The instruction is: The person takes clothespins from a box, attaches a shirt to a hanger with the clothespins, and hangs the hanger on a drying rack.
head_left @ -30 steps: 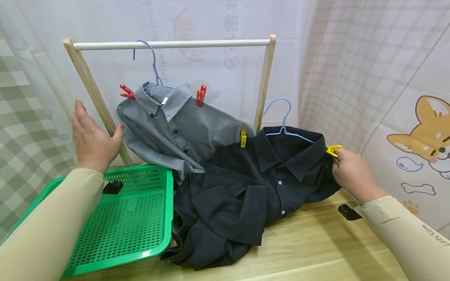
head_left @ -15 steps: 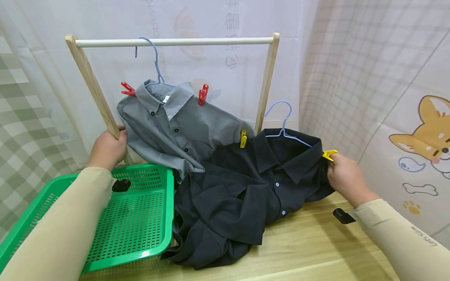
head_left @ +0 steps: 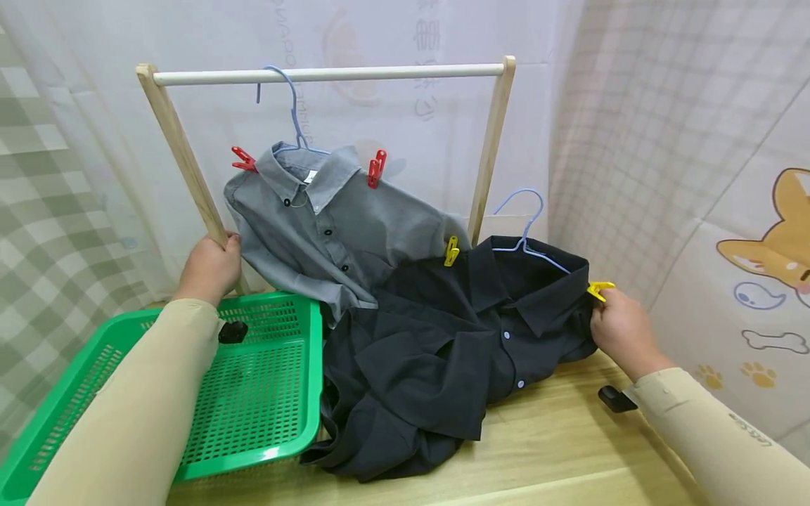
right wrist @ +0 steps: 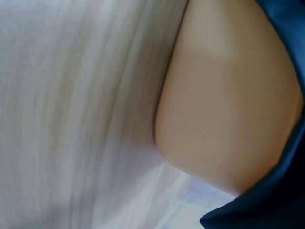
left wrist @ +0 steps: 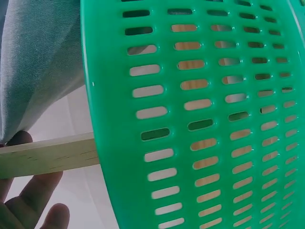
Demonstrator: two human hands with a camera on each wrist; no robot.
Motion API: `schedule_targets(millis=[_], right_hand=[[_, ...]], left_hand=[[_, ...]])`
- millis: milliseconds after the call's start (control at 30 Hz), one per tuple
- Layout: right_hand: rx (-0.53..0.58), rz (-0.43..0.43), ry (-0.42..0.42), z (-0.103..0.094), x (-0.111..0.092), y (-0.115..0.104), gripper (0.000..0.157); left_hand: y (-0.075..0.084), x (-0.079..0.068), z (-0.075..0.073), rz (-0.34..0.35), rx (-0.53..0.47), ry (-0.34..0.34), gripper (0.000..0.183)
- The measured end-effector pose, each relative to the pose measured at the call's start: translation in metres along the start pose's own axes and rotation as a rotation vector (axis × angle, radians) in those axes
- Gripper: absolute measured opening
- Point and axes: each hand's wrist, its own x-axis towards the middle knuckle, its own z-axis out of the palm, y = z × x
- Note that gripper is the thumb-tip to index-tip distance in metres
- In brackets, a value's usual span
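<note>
My left hand (head_left: 211, 267) grips the left wooden post (head_left: 190, 165) of a small clothes rack; the left wrist view shows its fingers (left wrist: 35, 195) curled around the post. My right hand (head_left: 625, 329) pinches a yellow clothespin (head_left: 600, 289) at the shoulder of a black shirt (head_left: 436, 379). That shirt lies bunched on the table, with a blue hanger (head_left: 528, 218) in its collar. A grey shirt (head_left: 354, 225) hangs from the rack's white rail (head_left: 392, 72) on another blue hanger (head_left: 294, 105). Two red clothespins (head_left: 375, 170) sit at its shoulders, and a yellow clothespin (head_left: 451, 251) is near its sleeve end.
A green slotted basket (head_left: 253, 457) stands at the left, under my left forearm. The grey shirt's hem hangs by its back corner. Wooden tabletop (head_left: 557, 450) shows at the front right. Curtains (head_left: 633, 140) enclose the back and sides.
My left hand has come down from beside the post, fingers spread, and closed around it. My right hand stays at the yellow clothespin. The head view has shifted slightly.
</note>
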Motion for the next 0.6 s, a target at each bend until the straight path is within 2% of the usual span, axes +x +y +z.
schedule_targets(millis=[233, 600], right_hand=[[-0.002, -0.008, 0.009, 0.0032, -0.0046, -0.0001, 0.016], [-0.001, 0.004, -0.009, 0.0011, -0.0031, -0.0013, 0.015]], left_hand=[[-0.0004, 0.0004, 0.0029, -0.003, 0.019, 0.025, 0.061], [-0.0008, 0.0009, 0.0025, 0.001, 0.045, 0.013, 0.064]])
